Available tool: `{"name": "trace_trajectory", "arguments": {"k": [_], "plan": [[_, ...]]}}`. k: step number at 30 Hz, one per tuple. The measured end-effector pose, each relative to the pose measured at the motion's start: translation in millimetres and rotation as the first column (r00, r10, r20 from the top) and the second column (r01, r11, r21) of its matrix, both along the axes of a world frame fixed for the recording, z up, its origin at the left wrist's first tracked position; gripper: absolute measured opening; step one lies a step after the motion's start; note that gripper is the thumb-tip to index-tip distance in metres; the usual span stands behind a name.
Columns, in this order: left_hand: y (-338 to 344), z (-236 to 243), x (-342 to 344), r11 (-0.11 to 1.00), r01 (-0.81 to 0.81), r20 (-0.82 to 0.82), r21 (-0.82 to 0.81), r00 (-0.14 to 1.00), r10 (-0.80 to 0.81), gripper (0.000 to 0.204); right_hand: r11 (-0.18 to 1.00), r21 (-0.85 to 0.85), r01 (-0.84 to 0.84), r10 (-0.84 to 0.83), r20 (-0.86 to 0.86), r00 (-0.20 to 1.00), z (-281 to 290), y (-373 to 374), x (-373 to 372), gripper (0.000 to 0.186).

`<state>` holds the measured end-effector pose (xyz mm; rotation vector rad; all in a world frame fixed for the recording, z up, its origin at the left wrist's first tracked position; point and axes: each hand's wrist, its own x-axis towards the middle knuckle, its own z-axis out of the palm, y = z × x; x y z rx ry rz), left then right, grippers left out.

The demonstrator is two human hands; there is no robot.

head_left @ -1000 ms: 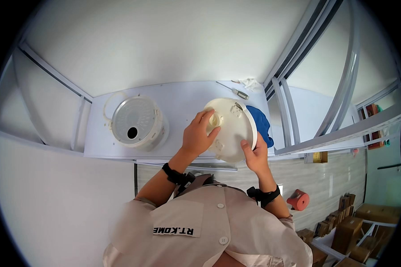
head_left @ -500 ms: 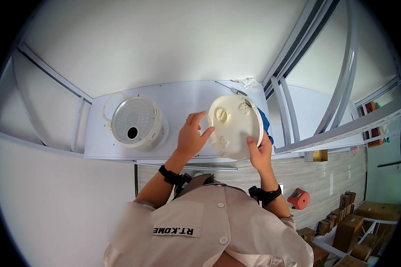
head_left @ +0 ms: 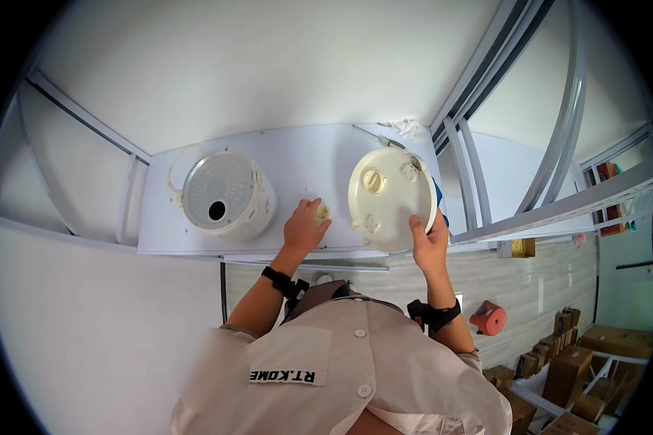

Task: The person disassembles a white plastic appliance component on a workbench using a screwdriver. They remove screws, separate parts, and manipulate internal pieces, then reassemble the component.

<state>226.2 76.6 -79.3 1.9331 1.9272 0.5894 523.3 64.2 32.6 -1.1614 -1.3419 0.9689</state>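
Note:
My right hand (head_left: 429,246) grips the near right rim of a round cream plastic plate (head_left: 392,199), which has a raised knob and small fittings on its face. My left hand (head_left: 303,226) is low over the table, fingers closed on a small round yellowish piece (head_left: 322,212). To its left stands a white cylindrical appliance (head_left: 241,210) with a metal top, a dark round hole and a raised handle. Behind the plate lie a screwdriver (head_left: 395,142) and a crumpled white cloth (head_left: 409,128). A blue thing (head_left: 440,199) is partly hidden behind the plate.
The white worktable (head_left: 159,232) has a wall behind and metal frames (head_left: 469,181) at the sides. On the floor at lower right are a red roll (head_left: 492,319) and several cardboard boxes (head_left: 567,373).
My left hand has left the plate and moved down and left to the table, now with the small yellowish piece. My right hand has shifted the plate rightward and slightly up.

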Motion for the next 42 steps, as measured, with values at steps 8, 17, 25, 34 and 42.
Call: {"name": "trace_trajectory", "arguments": {"k": [8,17,25,34,42], "plan": [[11,1,4,0.994,0.028,-0.064,-0.108,0.997,-0.035,0.06,0.999,-0.034,-0.031,0.031,0.004,1.0,-7,-1,-7,0.035],[10,-2,-1,0.993,-0.023,-0.061,-0.116,0.998,0.016,0.06,0.999,-0.049,-0.019,0.022,0.054,0.998,-20,10,-19,0.035],[7,-16,-12,0.986,-0.135,-0.078,-0.102,0.989,0.128,0.06,0.996,-0.09,-0.002,0.002,0.002,1.0,-54,31,-37,0.038],[-8,-13,-21,0.979,-0.148,-0.061,-0.138,0.988,0.141,0.06,0.984,-0.178,0.024,-0.033,-0.048,0.998,-99,54,-50,0.048],[-27,-11,-25,0.983,-0.133,0.051,-0.124,0.989,0.14,0.057,0.994,-0.091,0.065,-0.058,0.081,0.995,-125,71,-62,0.085]]}}
